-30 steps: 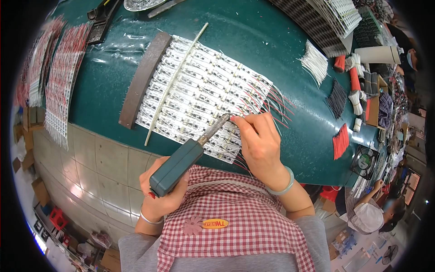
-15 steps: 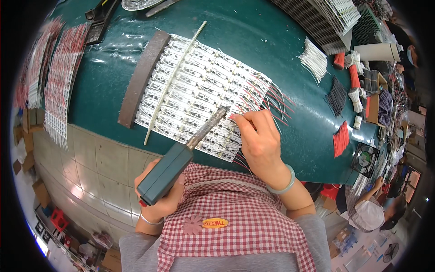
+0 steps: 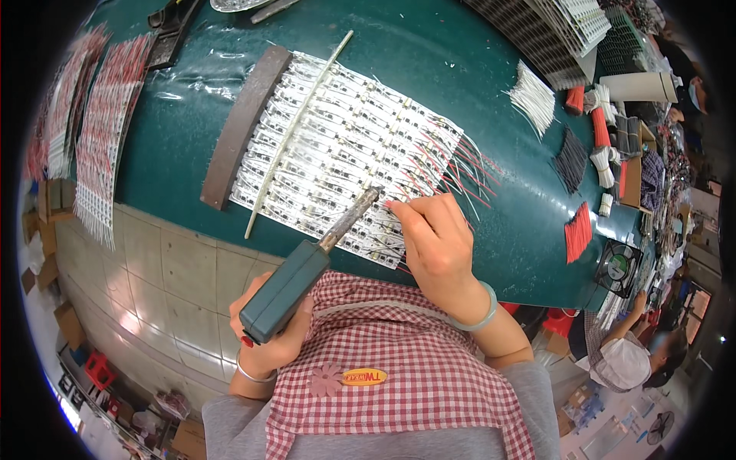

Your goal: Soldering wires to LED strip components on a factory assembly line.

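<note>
My left hand [image 3: 272,326] is wrapped round the dark green body of a soldering gun [image 3: 287,287]. Its long, stained metal barrel points up and right, and the tip is over a white panel of small circuit boards [image 3: 330,146]. Close by that tip, my right hand [image 3: 438,241] is closed in a pinch, thumb and forefinger together over the panel's right part. What the pinch holds is too small to make out. Thin red and white wires [image 3: 460,165] fan out from the panel's right edge. A pale thin rod [image 3: 295,142] lies across the boards.
A brown bar [image 3: 244,130] lies along the panel's left edge. Wired board strips [image 3: 111,130] hang over the table at left. On the right are bundles of white wires [image 3: 531,100], black wires [image 3: 570,161] and red wires [image 3: 577,232], plus a small fan [image 3: 618,268]. Another person sits at far right.
The soldering gun's tip has shifted slightly left and down. My right hand's pinch has moved a little down and left, still near the tip. The panel has shifted slightly.
</note>
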`<act>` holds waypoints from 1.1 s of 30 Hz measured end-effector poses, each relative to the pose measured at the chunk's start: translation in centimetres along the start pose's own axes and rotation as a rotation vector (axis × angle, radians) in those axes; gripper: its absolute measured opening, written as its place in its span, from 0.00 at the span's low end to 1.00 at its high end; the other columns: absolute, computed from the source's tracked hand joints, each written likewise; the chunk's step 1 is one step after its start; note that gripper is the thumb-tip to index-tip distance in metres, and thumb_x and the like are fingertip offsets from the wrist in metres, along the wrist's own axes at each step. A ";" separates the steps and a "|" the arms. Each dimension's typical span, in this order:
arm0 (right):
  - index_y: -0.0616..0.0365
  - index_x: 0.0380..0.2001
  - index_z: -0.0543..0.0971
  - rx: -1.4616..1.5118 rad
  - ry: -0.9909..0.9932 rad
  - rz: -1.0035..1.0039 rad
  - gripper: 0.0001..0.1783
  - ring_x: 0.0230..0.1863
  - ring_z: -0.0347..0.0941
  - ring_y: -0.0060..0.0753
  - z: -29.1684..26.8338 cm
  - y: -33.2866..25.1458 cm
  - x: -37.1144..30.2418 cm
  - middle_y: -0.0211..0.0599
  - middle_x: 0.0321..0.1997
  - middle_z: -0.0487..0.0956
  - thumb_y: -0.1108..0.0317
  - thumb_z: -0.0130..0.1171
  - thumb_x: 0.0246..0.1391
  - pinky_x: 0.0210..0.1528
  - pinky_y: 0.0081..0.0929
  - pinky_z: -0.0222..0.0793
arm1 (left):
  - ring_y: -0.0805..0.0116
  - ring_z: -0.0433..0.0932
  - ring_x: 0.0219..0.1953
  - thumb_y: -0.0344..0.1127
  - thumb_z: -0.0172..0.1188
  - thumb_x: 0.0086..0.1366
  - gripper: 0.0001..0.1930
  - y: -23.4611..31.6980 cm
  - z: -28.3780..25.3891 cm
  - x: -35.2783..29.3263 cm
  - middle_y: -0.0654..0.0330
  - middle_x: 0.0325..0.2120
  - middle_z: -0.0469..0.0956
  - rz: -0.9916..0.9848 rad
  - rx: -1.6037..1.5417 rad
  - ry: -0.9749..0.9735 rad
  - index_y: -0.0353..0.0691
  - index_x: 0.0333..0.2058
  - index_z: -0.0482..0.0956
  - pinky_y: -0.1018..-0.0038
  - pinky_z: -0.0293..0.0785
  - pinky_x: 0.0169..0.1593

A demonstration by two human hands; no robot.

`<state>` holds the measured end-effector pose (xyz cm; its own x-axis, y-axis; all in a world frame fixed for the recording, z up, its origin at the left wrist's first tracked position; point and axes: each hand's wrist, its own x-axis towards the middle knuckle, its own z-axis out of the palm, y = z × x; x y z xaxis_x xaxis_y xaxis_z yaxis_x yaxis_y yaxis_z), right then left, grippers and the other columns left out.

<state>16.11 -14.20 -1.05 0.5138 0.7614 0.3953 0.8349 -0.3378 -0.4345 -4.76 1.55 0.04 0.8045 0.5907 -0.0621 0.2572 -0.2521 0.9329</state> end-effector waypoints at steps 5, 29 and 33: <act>0.65 0.41 0.83 -0.016 -0.011 0.017 0.18 0.34 0.71 0.38 0.2 -0.2 -0.1 0.36 0.34 0.76 0.84 0.63 0.43 0.32 0.31 0.71 | 0.65 0.82 0.29 0.21 0.69 0.51 0.12 0.1 -0.1 0.0 0.52 0.34 0.83 -0.018 -0.006 -0.027 0.29 0.37 0.85 0.74 0.77 0.34; 0.68 0.42 0.82 -0.027 -0.076 0.017 0.19 0.38 0.72 0.41 0.1 -0.6 0.2 0.40 0.38 0.76 0.83 0.62 0.41 0.35 0.32 0.72 | 0.63 0.82 0.26 0.22 0.70 0.49 0.13 -1.1 -0.7 -1.2 0.50 0.32 0.83 -0.023 -0.018 0.018 0.29 0.37 0.85 0.73 0.77 0.31; 0.67 0.40 0.83 -0.054 -0.019 0.004 0.17 0.37 0.72 0.40 0.3 -0.9 0.1 0.39 0.36 0.76 0.82 0.63 0.42 0.34 0.32 0.72 | 0.64 0.83 0.28 0.22 0.70 0.50 0.14 -1.5 -0.6 -1.7 0.49 0.34 0.84 -0.038 -0.039 0.038 0.28 0.38 0.85 0.73 0.78 0.32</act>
<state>15.38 -13.63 -0.87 0.5141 0.7701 0.3776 0.8423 -0.3700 -0.3919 -6.81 1.38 -1.09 0.7733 0.6282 -0.0852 0.2655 -0.1990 0.9433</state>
